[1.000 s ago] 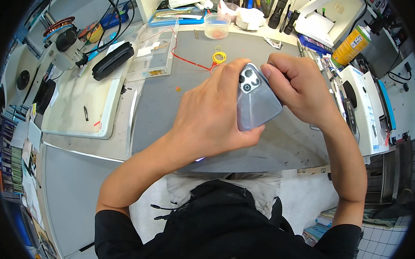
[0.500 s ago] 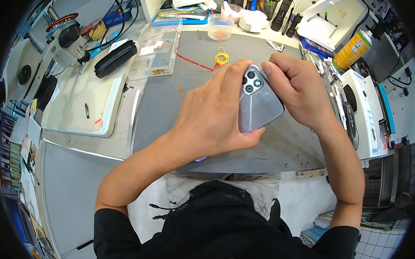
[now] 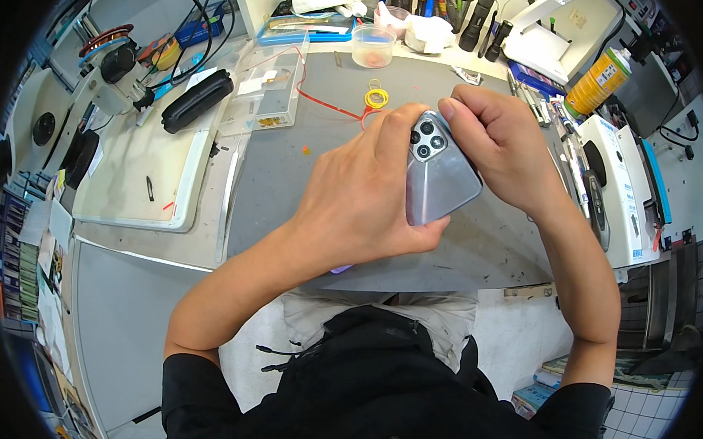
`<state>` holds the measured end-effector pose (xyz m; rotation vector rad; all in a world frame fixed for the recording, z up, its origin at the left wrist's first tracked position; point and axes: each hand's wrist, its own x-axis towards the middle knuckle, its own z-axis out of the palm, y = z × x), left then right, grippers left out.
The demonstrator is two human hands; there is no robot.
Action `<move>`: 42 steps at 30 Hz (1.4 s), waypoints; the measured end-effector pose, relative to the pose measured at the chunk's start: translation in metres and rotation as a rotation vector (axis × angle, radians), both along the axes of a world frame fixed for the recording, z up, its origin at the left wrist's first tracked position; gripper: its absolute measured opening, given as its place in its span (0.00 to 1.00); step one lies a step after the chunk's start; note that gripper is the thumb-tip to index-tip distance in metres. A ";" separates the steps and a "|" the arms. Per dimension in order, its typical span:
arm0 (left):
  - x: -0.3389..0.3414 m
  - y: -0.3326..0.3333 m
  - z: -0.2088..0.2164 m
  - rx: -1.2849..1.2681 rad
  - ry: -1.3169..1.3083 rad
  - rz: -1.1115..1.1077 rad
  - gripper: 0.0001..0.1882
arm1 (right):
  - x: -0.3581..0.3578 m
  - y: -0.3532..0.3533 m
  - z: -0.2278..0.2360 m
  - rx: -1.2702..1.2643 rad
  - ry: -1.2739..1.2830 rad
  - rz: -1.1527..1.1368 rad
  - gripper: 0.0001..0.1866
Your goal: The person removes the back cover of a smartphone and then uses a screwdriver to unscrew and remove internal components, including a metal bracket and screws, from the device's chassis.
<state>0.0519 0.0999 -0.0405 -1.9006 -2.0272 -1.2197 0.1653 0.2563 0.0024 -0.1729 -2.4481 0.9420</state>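
A grey-blue smartphone (image 3: 444,188) with three camera lenses is held above the desk, its back facing up. It seems to sit in a clear case, whose edges are hard to make out. My left hand (image 3: 363,184) wraps around its left side, the thumb along the lower edge and the fingers at the upper left. At the upper right edge, my right hand (image 3: 504,152) has its thumb pressed on the rim and its fingers curled; the fingertips are hidden. Below my left wrist, a small bit of a purple object (image 3: 341,269) peeks out on the grey mat (image 3: 288,208).
A red cord (image 3: 326,104) and yellow ring (image 3: 376,98) lie beyond my hands, near a clear round cup (image 3: 373,47) and a plastic box (image 3: 276,104). A microscope (image 3: 113,68) and black case (image 3: 197,102) stand left. A yellow spray can (image 3: 598,83) and white device (image 3: 617,190) are right.
My right thumb has shifted slightly left along the smartphone's upper edge. The grip of my left hand is unchanged, and the whole view has moved very slightly.
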 end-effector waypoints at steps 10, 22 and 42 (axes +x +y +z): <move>-0.014 0.000 0.010 0.047 -0.445 -0.052 0.49 | -0.005 -0.006 0.023 -0.288 0.040 0.023 0.14; -0.024 0.011 0.000 0.295 -0.534 -0.129 0.50 | -0.003 -0.028 0.004 -0.249 0.160 0.193 0.27; -0.010 0.010 -0.006 0.329 -0.426 -0.040 0.52 | 0.007 -0.034 -0.005 -0.277 0.324 0.245 0.26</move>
